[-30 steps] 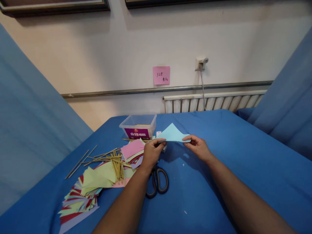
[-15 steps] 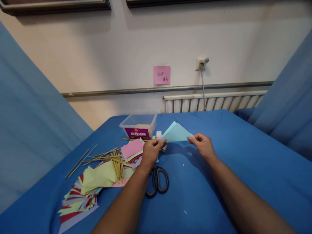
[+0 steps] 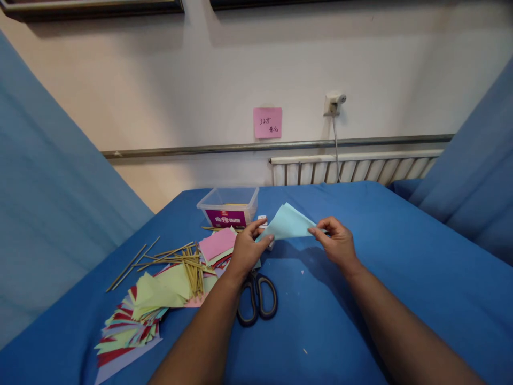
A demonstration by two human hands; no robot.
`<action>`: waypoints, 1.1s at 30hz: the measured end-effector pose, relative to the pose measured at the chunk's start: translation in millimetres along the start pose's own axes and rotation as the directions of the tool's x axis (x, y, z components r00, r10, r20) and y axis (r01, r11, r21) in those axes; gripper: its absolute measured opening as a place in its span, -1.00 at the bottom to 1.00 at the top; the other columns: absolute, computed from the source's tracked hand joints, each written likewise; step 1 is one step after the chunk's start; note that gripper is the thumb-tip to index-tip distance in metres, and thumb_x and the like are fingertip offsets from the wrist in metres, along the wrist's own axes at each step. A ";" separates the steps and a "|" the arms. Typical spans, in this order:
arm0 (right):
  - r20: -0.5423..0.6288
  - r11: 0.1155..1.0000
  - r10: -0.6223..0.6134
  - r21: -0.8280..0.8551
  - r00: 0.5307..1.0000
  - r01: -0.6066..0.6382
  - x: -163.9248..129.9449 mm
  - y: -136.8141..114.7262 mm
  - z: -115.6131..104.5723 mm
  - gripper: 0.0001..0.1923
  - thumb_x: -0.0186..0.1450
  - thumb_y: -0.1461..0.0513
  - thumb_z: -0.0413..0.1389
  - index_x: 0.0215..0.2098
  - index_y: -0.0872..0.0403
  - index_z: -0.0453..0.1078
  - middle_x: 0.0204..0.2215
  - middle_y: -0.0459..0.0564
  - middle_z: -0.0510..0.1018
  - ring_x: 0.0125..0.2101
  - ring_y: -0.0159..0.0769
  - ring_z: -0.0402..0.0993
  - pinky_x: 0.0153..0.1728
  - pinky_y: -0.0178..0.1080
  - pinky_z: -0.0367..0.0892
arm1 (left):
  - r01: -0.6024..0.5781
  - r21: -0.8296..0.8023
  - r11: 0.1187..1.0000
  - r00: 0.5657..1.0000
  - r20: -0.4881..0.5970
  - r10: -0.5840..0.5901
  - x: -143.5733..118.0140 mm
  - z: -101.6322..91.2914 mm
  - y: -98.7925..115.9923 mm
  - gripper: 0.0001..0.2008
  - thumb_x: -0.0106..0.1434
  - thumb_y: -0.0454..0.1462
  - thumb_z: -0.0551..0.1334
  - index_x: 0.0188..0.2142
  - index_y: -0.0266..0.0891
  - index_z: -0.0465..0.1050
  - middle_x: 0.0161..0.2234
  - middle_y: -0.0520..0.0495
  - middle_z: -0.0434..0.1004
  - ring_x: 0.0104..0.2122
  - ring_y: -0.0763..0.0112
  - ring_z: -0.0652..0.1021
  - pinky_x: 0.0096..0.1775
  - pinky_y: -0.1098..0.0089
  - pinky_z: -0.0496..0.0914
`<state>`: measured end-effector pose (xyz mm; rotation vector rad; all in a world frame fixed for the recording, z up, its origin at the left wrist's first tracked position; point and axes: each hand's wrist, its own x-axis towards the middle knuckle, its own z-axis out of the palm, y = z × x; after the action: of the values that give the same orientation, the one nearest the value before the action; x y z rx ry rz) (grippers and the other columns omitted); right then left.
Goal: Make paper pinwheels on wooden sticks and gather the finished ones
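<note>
A folded sheet of light-blue paper (image 3: 289, 223) is held up above the blue tablecloth, its peak pointing away from me. My right hand (image 3: 334, 241) pinches its right corner between thumb and fingers. At the left corner is my left hand (image 3: 246, 248), the thumb in front of the paper and the index finger raised apart from it, so its hold looks loose. Below my left wrist lie scissors (image 3: 274, 302) with dark handles, their blades hidden. A small white box (image 3: 262, 220) is partly covered behind the left fingers and paper.
Left of my hands lie pink paper (image 3: 217, 244), pale yellow sheets (image 3: 160, 291), a fanned stack of coloured strips (image 3: 128, 334) and several thin sticks (image 3: 195, 275). A clear plastic box (image 3: 228, 207) stands at the back. Tiny paper scraps (image 3: 305, 351) dot the blue cloth (image 3: 401, 256).
My left index finger has lifted away from the thumb, loosening the pinch. The paper's shape has shifted slightly, its left end dipping lower. My right hand keeps its pinch.
</note>
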<state>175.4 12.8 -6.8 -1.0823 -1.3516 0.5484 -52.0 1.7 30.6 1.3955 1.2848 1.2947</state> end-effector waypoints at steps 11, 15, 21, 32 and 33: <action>0.089 0.998 -0.052 0.043 0.995 0.049 -11.4 -17.6 0.5 -0.80 0.12 0.10 0.29 -0.40 0.01 0.42 -0.47 -0.08 0.53 -0.48 -0.33 0.40 -0.41 -0.27 0.31 | 0.178 -0.072 0.981 0.940 0.309 -0.148 -7.4 -9.7 13.7 -0.62 -0.06 -0.10 0.45 -0.33 -0.34 0.56 -0.48 -0.03 0.52 -0.55 0.49 0.43 -0.49 0.48 0.28; 0.066 0.900 0.210 0.377 0.975 -0.220 -12.2 -12.4 11.9 -0.54 0.06 0.05 0.31 -0.13 0.02 0.37 -0.52 -0.14 0.48 -0.55 -0.37 0.36 -0.49 -0.30 0.29 | 0.147 -0.055 0.988 0.965 0.227 -0.132 -8.5 -1.8 10.8 -0.61 -0.07 -0.05 0.43 -0.38 -0.32 0.55 -0.52 0.01 0.49 -0.56 0.48 0.40 -0.52 0.48 0.25; 0.311 0.803 0.332 0.402 0.891 -0.440 -21.7 -7.5 25.8 -0.65 0.07 0.01 0.31 -0.57 0.09 0.40 -0.69 -0.12 0.41 -0.64 -0.43 0.23 -0.58 -0.32 0.12 | 0.120 -0.011 0.993 0.977 0.180 -0.116 -12.6 9.3 10.3 -0.65 -0.05 -0.02 0.40 -0.46 -0.29 0.51 -0.55 0.03 0.44 -0.57 0.50 0.35 -0.54 0.49 0.23; 0.307 0.679 0.423 0.516 0.853 -0.523 -24.8 -9.3 33.6 -0.63 0.02 -0.01 0.34 -0.50 0.10 0.40 -0.69 -0.14 0.42 -0.66 -0.44 0.25 -0.58 -0.34 0.15 | 0.060 -0.036 0.998 0.984 0.168 -0.053 -15.6 14.0 12.7 -0.62 -0.02 -0.04 0.39 -0.33 -0.29 0.55 -0.40 -0.04 0.55 -0.46 0.42 0.45 -0.43 0.45 0.33; 0.310 0.679 0.420 0.516 0.853 -0.522 -25.3 -8.9 33.9 -0.63 0.03 0.00 0.34 -0.48 0.10 0.41 -0.68 -0.14 0.43 -0.65 -0.44 0.26 -0.58 -0.34 0.15 | 0.064 -0.054 0.997 0.985 0.162 -0.054 -16.0 14.0 13.1 -0.62 -0.02 -0.04 0.39 -0.32 -0.30 0.55 -0.39 -0.05 0.55 -0.47 0.42 0.45 -0.43 0.45 0.33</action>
<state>136.0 -2.4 -16.1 -0.8638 -0.9110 1.3815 -35.5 -15.0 39.2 1.3805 1.1623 1.1471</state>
